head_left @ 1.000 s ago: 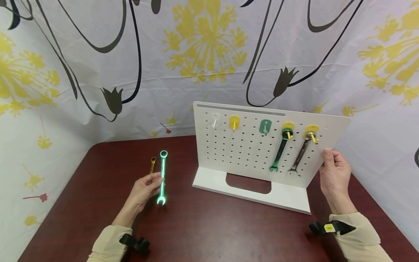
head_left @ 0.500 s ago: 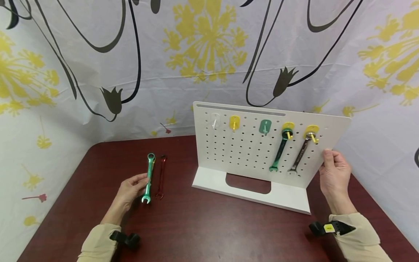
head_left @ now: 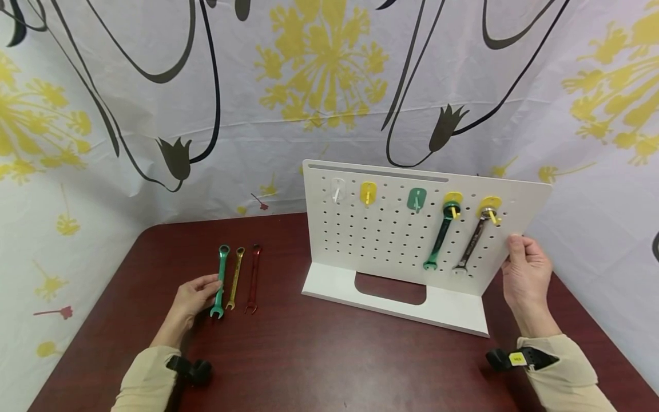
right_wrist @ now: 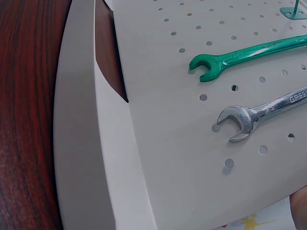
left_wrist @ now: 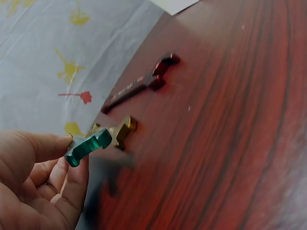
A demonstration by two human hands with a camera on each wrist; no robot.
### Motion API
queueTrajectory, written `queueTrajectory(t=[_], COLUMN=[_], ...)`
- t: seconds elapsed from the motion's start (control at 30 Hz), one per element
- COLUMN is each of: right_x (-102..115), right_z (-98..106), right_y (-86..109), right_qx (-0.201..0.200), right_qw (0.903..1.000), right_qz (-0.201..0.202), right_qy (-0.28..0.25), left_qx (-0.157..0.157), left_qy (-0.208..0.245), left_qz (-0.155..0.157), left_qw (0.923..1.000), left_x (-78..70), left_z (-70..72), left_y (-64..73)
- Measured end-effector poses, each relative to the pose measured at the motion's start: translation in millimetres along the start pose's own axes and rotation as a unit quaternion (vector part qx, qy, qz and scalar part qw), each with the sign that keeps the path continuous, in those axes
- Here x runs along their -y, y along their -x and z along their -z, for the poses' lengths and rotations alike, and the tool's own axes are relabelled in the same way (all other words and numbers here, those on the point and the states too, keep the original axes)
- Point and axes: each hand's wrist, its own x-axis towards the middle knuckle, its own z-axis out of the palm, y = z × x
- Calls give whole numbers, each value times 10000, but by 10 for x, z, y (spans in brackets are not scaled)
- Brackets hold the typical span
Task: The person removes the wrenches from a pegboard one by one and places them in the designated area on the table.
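Note:
My left hand (head_left: pixel 194 297) pinches a green combination wrench (head_left: pixel 221 274) between thumb and fingers, its ring end pointing away from me. In the left wrist view the green wrench's open end (left_wrist: pixel 88 147) juts out past the fingers, and a dark shadow shows below it. Just right of it lies a gold wrench (head_left: pixel 235 280), then a red wrench (head_left: pixel 254 280). My right hand (head_left: pixel 529 274) grips the right edge of a white pegboard stand (head_left: pixel 370 240). From its yellow hooks hang another green wrench (head_left: pixel 439 240) and a silver wrench (head_left: pixel 471 243).
A clear hook (head_left: pixel 337 190), a yellow hook (head_left: pixel 368 194) and a green hook (head_left: pixel 417 200) sit bare on the board's upper left. The dark red-brown table (head_left: pixel 319 366) reaches back to a patterned cloth (head_left: pixel 231 143).
My left hand has moved left with the green wrench, from over the red wrench, past the gold one, to its left side. My right hand and the pegboard have stayed put.

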Motion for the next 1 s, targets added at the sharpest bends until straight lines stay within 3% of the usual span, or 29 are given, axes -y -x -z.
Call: queueTrajectory(t=[0.2,0.6,1.0], right_x=[-8,-16,-10], right_z=[0,-15,3], right_y=[1,0,12], right_qx=[33,58,32], right_qw=[10000,10000,10000], right_qz=[28,27,-2], right_qy=[-84,-65,-36], left_qx=[-82,-399,-609], left_qy=[-605,-1669,-2198], left_qz=[-126,-351,-550], left_qw=[9981,9845,9721], left_x=[30,33,9], left_z=[28,9,6], left_y=[-47,-74,-91])
